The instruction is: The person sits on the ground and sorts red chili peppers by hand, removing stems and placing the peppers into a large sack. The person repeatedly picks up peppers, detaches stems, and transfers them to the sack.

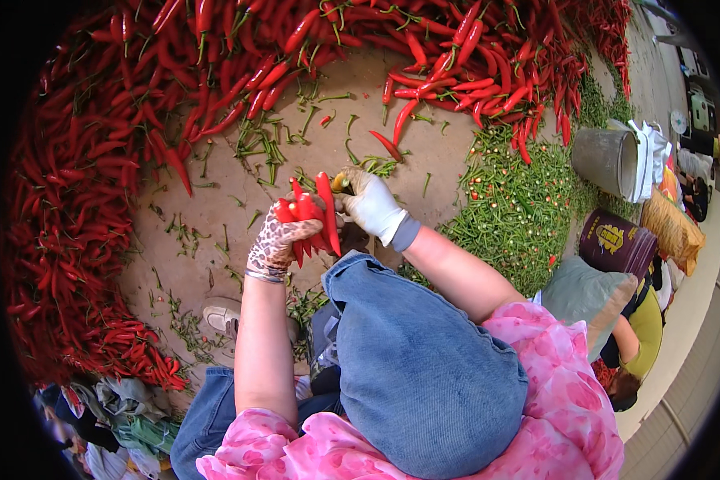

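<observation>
My left hand [285,237], in a leopard-print glove, is closed around a bunch of red chili peppers [305,210]. One longer red pepper [329,213] stands upright at the bunch's right side, between my hands. Just right of it is my right hand [366,201], in a white glove with a grey cuff. Its fingers are bent near a yellowish thing at the fingertips, too small to name; whether they grip anything is unclear. Cut green pepper stems [267,150] lie scattered on the floor [348,72] beyond my hands.
A large heap of red peppers [96,156] curves around the far and left sides. Green stems are piled [510,204] at the right. Beyond them are a grey bucket [603,159], a purple bucket [615,243], sacks [672,231] and a person in a yellow-green top [645,327].
</observation>
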Tool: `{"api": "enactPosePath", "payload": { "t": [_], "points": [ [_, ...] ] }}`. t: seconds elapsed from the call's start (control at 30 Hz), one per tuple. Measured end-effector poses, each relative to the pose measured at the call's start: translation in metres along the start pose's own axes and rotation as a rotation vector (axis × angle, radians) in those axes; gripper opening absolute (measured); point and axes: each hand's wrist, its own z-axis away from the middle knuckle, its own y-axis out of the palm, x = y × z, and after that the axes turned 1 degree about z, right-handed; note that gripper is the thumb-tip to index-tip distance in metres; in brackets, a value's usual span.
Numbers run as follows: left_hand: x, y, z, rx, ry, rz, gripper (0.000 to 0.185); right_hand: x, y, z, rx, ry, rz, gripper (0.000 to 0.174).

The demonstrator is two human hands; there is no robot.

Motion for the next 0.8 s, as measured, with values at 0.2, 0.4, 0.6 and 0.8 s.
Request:
{"api": "enactPosePath", "payload": {
  "t": [0.2, 0.4, 0.6, 0.8],
  "points": [
    [-0.005, -0.006, -0.009, -0.359, 0.019, -0.303, 0.039, -0.039, -0.066, -0.027, -0.373, -0.167, 1.211, 0.032],
    [0.001, -0.008, -0.026, -0.351, 0.095, 0.025, 0.031, -0.041, -0.063, -0.014, -0.138, 0.115, 0.615, 0.031],
    [0.007, -0.002, -0.030, -0.289, 0.131, 0.067, 0.027, 0.026, -0.014, 0.000, 0.133, -0.236, 0.513, 0.032],
    [0.000, 0.019, -0.021, -0.358, 0.142, 0.225, 0.024, 0.046, -0.023, -0.009, 0.313, -0.105, 0.714, 0.035]
  ]
}}
